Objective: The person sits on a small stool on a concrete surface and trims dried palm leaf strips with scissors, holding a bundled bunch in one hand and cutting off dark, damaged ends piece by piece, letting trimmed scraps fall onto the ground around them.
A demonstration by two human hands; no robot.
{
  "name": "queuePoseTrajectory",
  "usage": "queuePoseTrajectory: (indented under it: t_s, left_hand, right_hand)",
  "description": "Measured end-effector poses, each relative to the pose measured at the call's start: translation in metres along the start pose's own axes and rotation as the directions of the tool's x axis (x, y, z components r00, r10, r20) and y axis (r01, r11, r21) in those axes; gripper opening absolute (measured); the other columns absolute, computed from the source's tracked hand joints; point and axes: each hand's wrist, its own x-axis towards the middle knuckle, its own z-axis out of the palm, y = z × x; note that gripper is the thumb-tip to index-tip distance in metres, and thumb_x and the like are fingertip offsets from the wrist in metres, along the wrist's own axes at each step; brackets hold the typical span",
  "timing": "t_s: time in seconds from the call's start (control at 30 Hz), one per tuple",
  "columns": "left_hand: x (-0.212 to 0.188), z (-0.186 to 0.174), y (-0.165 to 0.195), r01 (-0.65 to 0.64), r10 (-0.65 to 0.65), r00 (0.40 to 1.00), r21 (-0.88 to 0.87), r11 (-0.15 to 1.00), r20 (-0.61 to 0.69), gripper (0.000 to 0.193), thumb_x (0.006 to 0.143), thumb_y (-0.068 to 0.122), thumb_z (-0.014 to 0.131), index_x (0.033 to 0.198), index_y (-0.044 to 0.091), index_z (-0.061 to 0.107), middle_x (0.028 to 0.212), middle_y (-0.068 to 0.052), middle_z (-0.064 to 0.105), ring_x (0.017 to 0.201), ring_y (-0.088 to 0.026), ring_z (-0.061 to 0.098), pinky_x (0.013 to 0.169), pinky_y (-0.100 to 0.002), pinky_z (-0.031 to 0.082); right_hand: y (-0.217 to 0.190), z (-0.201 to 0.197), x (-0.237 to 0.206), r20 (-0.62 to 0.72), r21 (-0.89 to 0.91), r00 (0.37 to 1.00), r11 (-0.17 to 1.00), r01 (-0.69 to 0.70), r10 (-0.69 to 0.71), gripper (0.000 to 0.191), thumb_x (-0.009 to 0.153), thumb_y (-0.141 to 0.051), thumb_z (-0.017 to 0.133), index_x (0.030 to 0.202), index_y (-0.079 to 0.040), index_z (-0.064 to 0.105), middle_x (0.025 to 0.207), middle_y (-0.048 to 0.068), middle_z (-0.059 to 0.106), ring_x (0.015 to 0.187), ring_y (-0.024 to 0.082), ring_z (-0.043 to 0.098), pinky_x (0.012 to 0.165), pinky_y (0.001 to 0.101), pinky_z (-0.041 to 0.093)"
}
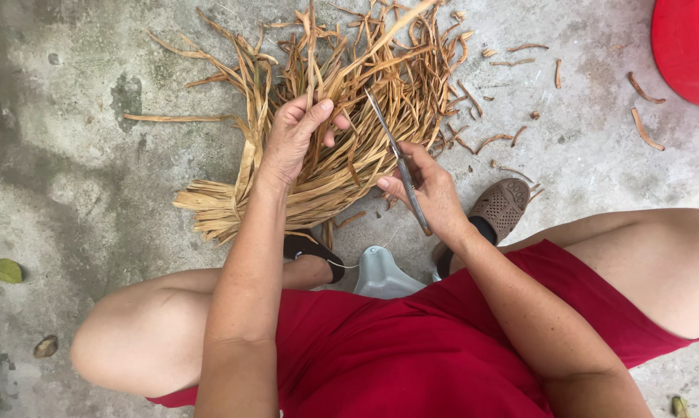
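Note:
A fan of dry tan plant strips (pixel 342 101) lies spread on the concrete floor (pixel 78 170) in front of me. My left hand (pixel 295 135) grips a few of these strips near the middle of the bundle. My right hand (pixel 431 193) holds a long thin metal blade (pixel 392 151), its tip pointing up into the strips just right of my left hand. I sit low with knees apart, in red clothing.
Short cut scraps (pixel 512 139) lie scattered on the floor to the right. A red plastic object (pixel 690 46) fills the top right corner. A pale grey plastic seat edge (pixel 380 275) shows between my legs. A green leaf (pixel 5 269) lies at far left.

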Motion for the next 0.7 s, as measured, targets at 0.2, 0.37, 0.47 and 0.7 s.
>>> queuePoseTrajectory:
  t_s: [0.2, 0.37, 0.47, 0.7]
  left_hand:
    - [0.001, 0.003, -0.005, 0.04, -0.04, 0.999, -0.003, 0.999, 0.003, 0.029, 0.104, 0.026, 0.066, 0.115, 0.0, 0.071, 0.087, -0.009, 0.074, 0.063, -0.009, 0.059, 0.058, -0.02, 0.049]
    - [0.002, 0.008, -0.008, 0.034, -0.035, 0.999, -0.055, 0.998, -0.006, 0.03, 0.104, 0.022, 0.063, 0.12, -0.003, 0.068, 0.106, -0.01, 0.074, 0.077, -0.011, 0.069, 0.054, -0.021, 0.051]
    - [0.003, 0.01, -0.007, 0.048, -0.049, 0.999, -0.037, 0.998, -0.014, 0.03, 0.104, 0.023, 0.062, 0.122, -0.001, 0.067, 0.107, -0.009, 0.074, 0.076, -0.012, 0.07, 0.052, -0.02, 0.05]
    - [0.003, 0.01, -0.009, 0.05, -0.051, 0.997, -0.018, 0.999, -0.061, 0.027, 0.106, 0.023, 0.061, 0.12, 0.0, 0.066, 0.093, -0.006, 0.07, 0.071, -0.011, 0.07, 0.047, -0.019, 0.047]
  right_hand:
    - [-0.015, -0.002, 0.0, -0.058, -0.3, 0.994, 0.951, 0.069, -0.091, 0.068, 0.083, -0.031, 0.087, 0.137, -0.002, 0.058, 0.09, 0.002, 0.07, 0.081, 0.007, 0.063, 0.073, 0.0249, 0.054]
    - [-0.025, 0.0, -0.004, -0.071, -0.425, 0.996, 0.905, 0.011, -0.046, 0.061, 0.079, -0.033, 0.089, 0.13, -0.009, 0.068, 0.072, 0.002, 0.062, 0.065, 0.008, 0.056, 0.061, 0.0284, 0.05]
    - [-0.024, 0.001, -0.003, -0.097, -0.454, 0.994, 0.891, -0.002, -0.047, 0.059, 0.078, -0.034, 0.09, 0.128, -0.01, 0.069, 0.065, 0.001, 0.058, 0.06, 0.009, 0.051, 0.058, 0.029, 0.049]
    - [-0.009, 0.004, -0.002, -0.089, -0.3, 0.992, 0.952, 0.063, -0.094, 0.057, 0.081, -0.029, 0.089, 0.13, -0.01, 0.069, 0.069, -0.006, 0.059, 0.063, 0.002, 0.052, 0.057, 0.0221, 0.048]
